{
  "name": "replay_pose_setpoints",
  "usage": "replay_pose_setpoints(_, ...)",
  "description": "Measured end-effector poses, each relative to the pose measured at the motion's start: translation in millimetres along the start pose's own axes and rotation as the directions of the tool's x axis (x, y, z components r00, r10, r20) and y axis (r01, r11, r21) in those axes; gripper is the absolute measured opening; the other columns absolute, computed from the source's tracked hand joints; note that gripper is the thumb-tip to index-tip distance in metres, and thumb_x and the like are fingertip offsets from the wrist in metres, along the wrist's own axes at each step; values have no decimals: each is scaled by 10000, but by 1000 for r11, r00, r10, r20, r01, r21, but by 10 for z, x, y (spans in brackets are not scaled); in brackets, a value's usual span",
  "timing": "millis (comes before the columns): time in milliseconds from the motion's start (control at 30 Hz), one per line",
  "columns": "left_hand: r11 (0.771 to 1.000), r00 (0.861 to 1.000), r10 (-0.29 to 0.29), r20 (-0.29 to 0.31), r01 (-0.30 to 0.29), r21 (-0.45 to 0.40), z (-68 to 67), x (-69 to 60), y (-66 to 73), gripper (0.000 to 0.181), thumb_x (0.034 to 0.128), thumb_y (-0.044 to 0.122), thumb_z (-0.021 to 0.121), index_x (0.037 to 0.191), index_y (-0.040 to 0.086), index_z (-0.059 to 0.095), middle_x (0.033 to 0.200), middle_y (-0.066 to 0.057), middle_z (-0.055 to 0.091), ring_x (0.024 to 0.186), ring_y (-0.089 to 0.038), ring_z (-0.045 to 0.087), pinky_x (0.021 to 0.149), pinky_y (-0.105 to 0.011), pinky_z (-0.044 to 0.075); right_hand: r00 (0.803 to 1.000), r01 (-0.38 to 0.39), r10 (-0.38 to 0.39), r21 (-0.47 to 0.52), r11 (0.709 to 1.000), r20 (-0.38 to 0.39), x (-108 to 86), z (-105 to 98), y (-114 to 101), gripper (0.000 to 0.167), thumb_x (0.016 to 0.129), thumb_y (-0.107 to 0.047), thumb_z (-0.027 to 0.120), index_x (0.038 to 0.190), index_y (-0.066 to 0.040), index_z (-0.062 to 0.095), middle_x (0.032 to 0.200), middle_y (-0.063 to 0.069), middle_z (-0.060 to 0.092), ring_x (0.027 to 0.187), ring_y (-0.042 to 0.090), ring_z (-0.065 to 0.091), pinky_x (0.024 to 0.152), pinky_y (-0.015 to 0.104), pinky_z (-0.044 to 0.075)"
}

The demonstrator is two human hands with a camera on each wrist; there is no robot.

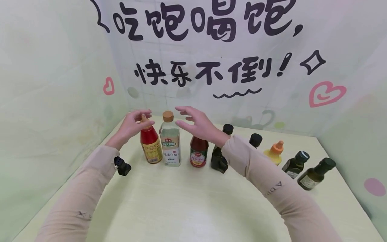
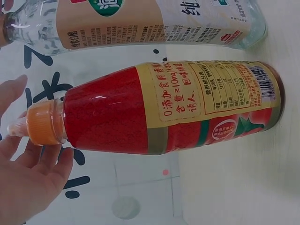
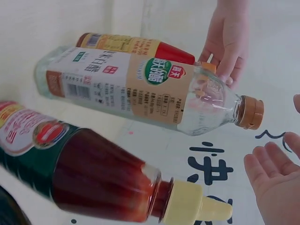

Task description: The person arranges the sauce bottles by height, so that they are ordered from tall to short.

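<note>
A chili sauce bottle (image 1: pixel 150 144) with a red body and orange nozzle cap (image 2: pixel 44 123) stands upright at the left of the row. My left hand (image 1: pixel 132 125) is at that cap, fingers loosely bent beside it and thumb apart; whether the fingers touch it I cannot tell. Just right of it stands a clear white vinegar bottle (image 1: pixel 170 143) with a brown cap (image 3: pixel 251 112). On the right side of this cap, my right hand (image 1: pixel 199 123) hovers with relaxed fingers, apart from the bottle and holding nothing. Below that hand stands a dark red sauce bottle (image 1: pixel 198 155) with a pale yellow nozzle cap (image 3: pixel 187 201).
Along the right run a dark bottle (image 1: pixel 217 159), a black-capped bottle (image 1: pixel 255 139), a yellow squeeze bottle (image 1: pixel 273 155) and two small dark bottles, one of them green-capped (image 1: pixel 314 176). They stand on a pale table (image 1: pixel 181 208) before a printed cloth backdrop (image 1: pixel 193 74).
</note>
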State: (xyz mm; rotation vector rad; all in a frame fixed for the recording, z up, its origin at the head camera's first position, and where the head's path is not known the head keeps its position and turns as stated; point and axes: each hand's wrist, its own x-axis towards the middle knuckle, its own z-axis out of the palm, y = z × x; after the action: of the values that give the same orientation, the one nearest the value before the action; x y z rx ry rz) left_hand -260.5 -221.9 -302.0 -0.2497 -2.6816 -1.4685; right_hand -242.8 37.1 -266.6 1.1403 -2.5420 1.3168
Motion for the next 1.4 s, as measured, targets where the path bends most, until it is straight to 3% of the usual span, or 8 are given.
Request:
replay_pose_setpoints(300, 1000, 1000, -17, 19, 17, -12, 39, 4, -41, 518, 828, 265, 623, 1283, 98, 441, 1216, -134, 477, 1122, -290, 421, 869, -448, 422, 994, -99, 103, 122, 988, -24, 204, 150, -4, 523, 863, -231, 578, 1332, -119, 375, 1348, 41, 386, 1169, 171, 422, 944, 316, 373)
replay_pose_setpoints(467, 1000, 1000, -1, 21, 1, -24, 37, 2, -56, 519, 822, 289, 627, 1258, 62, 459, 1221, -159, 476, 1111, -305, 433, 877, -445, 416, 990, -136, 141, 120, 983, -30, 295, 225, -9, 530, 852, -216, 595, 1328, -136, 376, 1337, 35, 398, 1148, 160, 442, 924, 292, 391)
replay_pose_setpoints(900, 998, 1000, -25, -3, 24, -50, 31, 10, -143, 428, 824, 289, 625, 1141, 24, 514, 1109, -151, 513, 998, -290, 505, 834, -394, 444, 986, -129, 144, 156, 979, -84, 362, 388, 104, 453, 843, -135, 604, 1267, -84, 454, 1158, 49, 532, 996, 145, 529, 854, 214, 426)
replay_pose_setpoints(1400, 993, 1000, 28, 3, -28, -114, 44, 59, -291, 432, 801, 280, 655, 1125, 28, 523, 1065, -117, 531, 947, -226, 524, 754, -270, 476, 988, -107, 124, 179, 978, -89, 369, 401, 195, 433, 814, -142, 642, 1217, -83, 496, 1137, 49, 549, 970, 143, 547, 837, 196, 432)
